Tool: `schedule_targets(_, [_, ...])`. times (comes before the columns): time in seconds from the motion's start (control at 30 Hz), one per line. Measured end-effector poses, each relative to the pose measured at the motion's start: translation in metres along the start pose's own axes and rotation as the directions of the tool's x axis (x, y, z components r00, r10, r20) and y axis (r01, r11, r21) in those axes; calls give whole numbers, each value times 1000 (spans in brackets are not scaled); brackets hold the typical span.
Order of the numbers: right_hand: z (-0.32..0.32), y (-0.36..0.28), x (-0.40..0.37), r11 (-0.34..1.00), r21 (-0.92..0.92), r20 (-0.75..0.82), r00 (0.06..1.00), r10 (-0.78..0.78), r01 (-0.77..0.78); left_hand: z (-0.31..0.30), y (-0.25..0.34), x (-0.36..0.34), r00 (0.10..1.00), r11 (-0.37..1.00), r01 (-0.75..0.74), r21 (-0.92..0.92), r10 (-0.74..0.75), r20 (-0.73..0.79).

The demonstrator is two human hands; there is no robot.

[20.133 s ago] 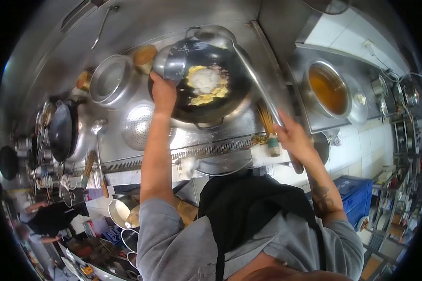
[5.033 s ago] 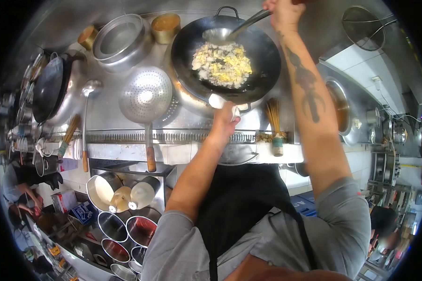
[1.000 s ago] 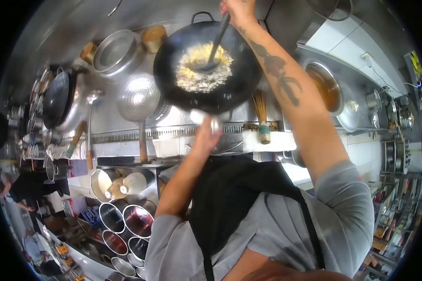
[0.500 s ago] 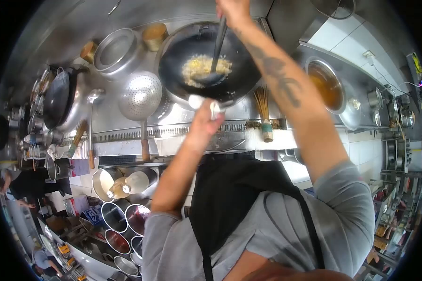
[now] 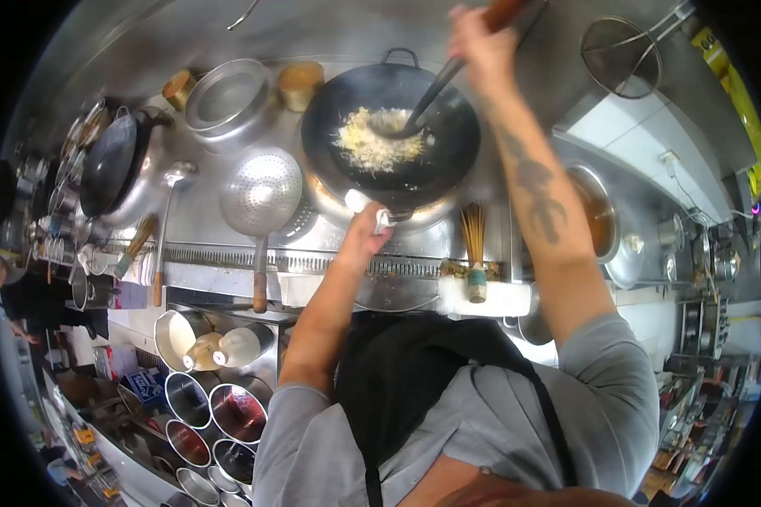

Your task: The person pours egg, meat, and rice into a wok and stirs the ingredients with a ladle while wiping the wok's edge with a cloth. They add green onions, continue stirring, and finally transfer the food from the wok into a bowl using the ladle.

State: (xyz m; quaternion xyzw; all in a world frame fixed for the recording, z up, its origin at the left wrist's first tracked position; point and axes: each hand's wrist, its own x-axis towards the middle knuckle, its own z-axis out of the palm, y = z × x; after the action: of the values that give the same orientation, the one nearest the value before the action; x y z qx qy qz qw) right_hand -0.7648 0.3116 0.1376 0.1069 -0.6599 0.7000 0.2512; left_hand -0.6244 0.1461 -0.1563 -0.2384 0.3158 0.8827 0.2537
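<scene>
A black wok (image 5: 452,144) sits on the stove in the upper middle, with a loop handle on its far rim. In it lies loose pale yellow and white food (image 5: 376,152), resembling rice with egg. My left hand (image 5: 365,232) is closed round the near handle through a folded white cloth (image 5: 381,221). Above and to the right of the wok, my right hand (image 5: 484,52), a little blurred, grips a long ladle (image 5: 441,84) with a brown wooden end. The ladle's bowl rests among the food.
A perforated strainer (image 5: 262,193) and another ladle (image 5: 167,228) lie left of the wok. A bamboo brush (image 5: 475,253) stands at the front edge. Metal bowls (image 5: 228,97) sit behind, a pot of brown liquid (image 5: 600,224) at right. Several pots (image 5: 238,414) stand lower left.
My right hand has shifted right, and the ladle leans more to the right. The food is spread differently. The whole view has shifted, showing the wok's far handle more clearly.
</scene>
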Motion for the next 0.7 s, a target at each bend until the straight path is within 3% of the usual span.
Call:
schedule_targets(0.03, [9,39,0,985,-105,100,984,147,-136,3,-1,-4,1000,1000,-2,-13,2,-10])
schedule_targets(0.17, [12,8,3,981,186,0,998,-65,64,6,4,-7,999,999,0,-49,-2,-43])
schedule_targets(0.2, [13,-11,-2,955,284,72,991,-110,85,4,3,-3,999,998,4,-61,-7,-47])
schedule_targets(0.3, [31,37,-14,994,101,162,986,30,-46,1,1,1,998,998,14,-54,-17,-63])
schedule_targets(0.43, [37,19,25,987,82,45,990,135,-139,2,-2,-4,1000,997,1,-80,-3,-25])
schedule_targets(0.47, [28,23,29,985,166,75,997,34,-46,5,0,-4,999,997,0,-81,-2,-32])
schedule_targets(0.57, [41,43,-15,987,157,58,998,28,-36,3,-4,-3,998,996,14,-87,-20,-64])
schedule_targets(0.6, [44,45,-8,988,75,56,990,131,-135,5,-1,1,997,996,12,-85,-18,-69])
schedule_targets(0.7, [28,24,36,961,-240,-161,982,101,-138,2,-5,2,1000,993,0,-122,0,2])
